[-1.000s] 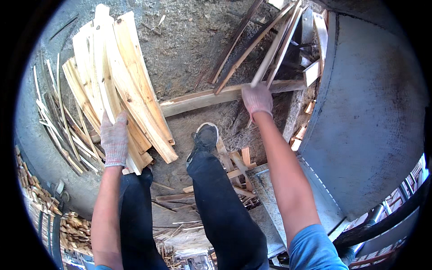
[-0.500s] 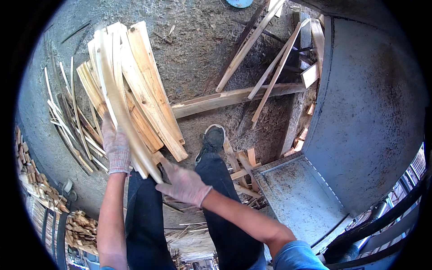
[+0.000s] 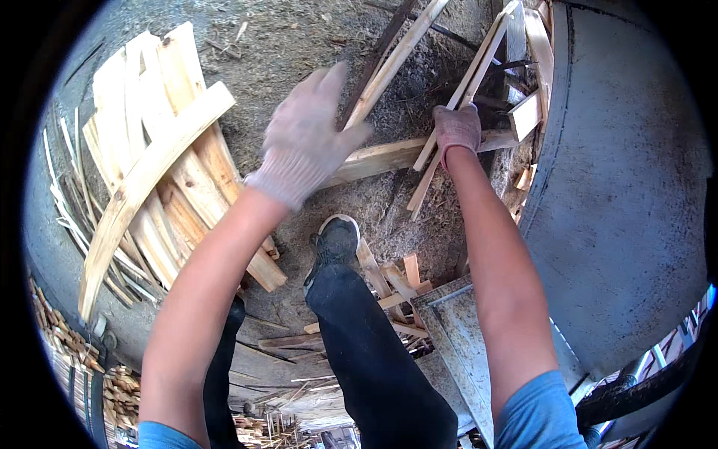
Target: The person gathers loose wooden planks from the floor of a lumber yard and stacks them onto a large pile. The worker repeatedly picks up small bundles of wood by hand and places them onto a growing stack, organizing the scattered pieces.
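My left hand, in a pale knit glove, is in the air over the ground with its fingers stretched out and nothing in it. It is slightly blurred. Farther right, my gloved right hand is closed round thin wooden strips, whose ends stick out above and below it; how many it grips is hidden. A curved board lies slantwise over a pile of pale boards on the left.
A thick beam crosses the ground under my hands. On the right stands a large grey metal panel. Narrow offcuts lie left of the board pile. Short wood pieces are beside my shoe.
The curved board has left both hands and now rests across the pile. My hands have moved right and forward, and the right one has closed on the strips.
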The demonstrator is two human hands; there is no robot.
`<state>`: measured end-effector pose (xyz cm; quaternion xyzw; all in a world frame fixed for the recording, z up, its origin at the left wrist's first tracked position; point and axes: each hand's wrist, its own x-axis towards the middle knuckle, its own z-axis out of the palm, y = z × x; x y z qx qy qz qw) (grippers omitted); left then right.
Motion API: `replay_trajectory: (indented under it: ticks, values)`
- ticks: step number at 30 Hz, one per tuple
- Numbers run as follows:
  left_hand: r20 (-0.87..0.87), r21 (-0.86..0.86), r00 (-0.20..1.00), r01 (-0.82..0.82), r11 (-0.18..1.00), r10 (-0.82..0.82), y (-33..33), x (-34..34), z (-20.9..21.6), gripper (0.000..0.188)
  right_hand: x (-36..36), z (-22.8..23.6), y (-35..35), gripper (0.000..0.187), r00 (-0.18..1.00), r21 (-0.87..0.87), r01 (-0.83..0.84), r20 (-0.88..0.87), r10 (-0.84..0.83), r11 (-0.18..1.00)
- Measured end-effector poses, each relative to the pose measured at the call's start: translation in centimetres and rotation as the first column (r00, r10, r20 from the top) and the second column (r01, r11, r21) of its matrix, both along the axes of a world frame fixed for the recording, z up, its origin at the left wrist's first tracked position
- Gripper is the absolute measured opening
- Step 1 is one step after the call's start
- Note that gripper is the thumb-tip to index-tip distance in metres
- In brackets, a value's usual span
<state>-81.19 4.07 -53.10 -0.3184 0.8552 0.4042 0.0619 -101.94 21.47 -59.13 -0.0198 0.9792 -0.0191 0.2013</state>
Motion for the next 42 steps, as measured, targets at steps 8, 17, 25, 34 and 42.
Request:
replay_trajectory:
  ticks: [8, 17, 25, 34, 42]
  values:
    - [0.153, 0.396, 0.976, -0.203, 0.896, 0.154, 1.5, -6.8, -6.2, 0.106, 9.0, 0.3, -1.9, 0.035, 0.887, -0.506, -0.009, 0.394, 0.24, 0.862]
    - [0.252, 0.534, 0.961, -0.236, 0.812, 0.114, 0.3, -2.8, -6.1, 0.063, 16.2, 4.8, 0.1, 0.041, 0.804, -0.427, -0.342, 0.327, 0.496, 0.837]
    - [0.223, 0.499, 0.942, -0.332, 0.8, 0.252, -0.2, -0.4, -6.9, 0.058, 3.7, 0.9, -5.4, 0.06, 0.738, -0.434, -0.041, 0.594, 0.32, 0.9]
    - [0.136, 0.698, 0.934, -0.327, 0.637, 0.33, -4.0, 1.7, -2.3, 0.054, 9.6, 2.8, -8.1, 0.033, 0.459, -0.454, 0.597, 0.87, 0.182, 0.661]
    - [0.127, 0.324, 0.984, -0.162, 0.932, 0.127, -0.5, 0.4, 1.6, 0.039, 13.5, 7.5, -6.2, 0.059, 0.433, -0.435, 0.783, 0.894, 0.111, 0.444]
